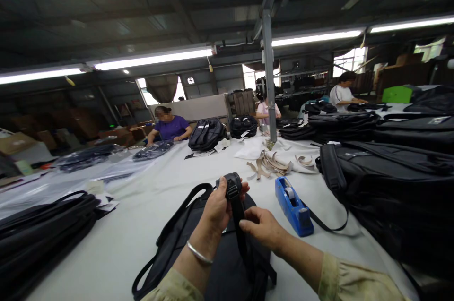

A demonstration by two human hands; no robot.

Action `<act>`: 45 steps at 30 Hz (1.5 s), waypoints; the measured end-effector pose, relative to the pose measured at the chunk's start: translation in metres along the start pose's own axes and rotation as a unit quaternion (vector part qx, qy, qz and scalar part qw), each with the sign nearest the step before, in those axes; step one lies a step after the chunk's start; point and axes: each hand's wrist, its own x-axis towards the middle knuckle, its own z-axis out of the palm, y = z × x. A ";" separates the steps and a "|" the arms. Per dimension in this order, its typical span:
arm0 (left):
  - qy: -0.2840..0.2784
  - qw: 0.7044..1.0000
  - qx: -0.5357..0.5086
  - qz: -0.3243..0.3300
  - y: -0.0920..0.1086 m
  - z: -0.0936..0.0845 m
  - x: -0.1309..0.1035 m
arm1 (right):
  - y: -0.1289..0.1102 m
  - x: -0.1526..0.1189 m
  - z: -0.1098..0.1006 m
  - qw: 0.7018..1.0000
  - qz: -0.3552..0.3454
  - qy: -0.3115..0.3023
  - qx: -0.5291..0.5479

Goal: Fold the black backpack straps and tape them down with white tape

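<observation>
A black backpack lies on the white-covered table in front of me. My left hand, with a silver bangle at the wrist, is closed round the end of a black strap at its buckle, above the bag. Lower on the same strap, my right hand pinches it between thumb and fingers. The strap runs down from the buckle over the bag. Right of my hands stands a blue tape dispenser with a roll in it.
Black bags are piled at the right and left. Beyond the dispenser lie beige strips. A metal post rises from the table. Further back are a person in purple, one in pink and one in white, plus more bags.
</observation>
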 end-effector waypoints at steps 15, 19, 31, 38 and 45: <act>0.018 1.000 -0.026 -0.001 -0.003 -0.001 0.000 | -0.014 0.006 0.016 0.977 0.052 0.008 0.207; 0.006 0.999 -0.018 -0.025 -0.002 -0.005 -0.004 | -0.031 0.019 0.025 0.974 0.042 0.025 0.223; 0.015 0.999 -0.051 -0.004 0.012 -0.007 -0.011 | -0.025 0.014 0.025 0.987 0.041 0.001 0.156; 0.007 0.999 -0.040 -0.024 0.022 -0.008 -0.009 | -0.048 0.023 0.027 0.988 0.028 -0.006 0.155; 0.014 0.999 -0.043 0.018 0.038 -0.001 -0.004 | -0.020 0.015 0.011 0.950 0.169 -0.176 0.195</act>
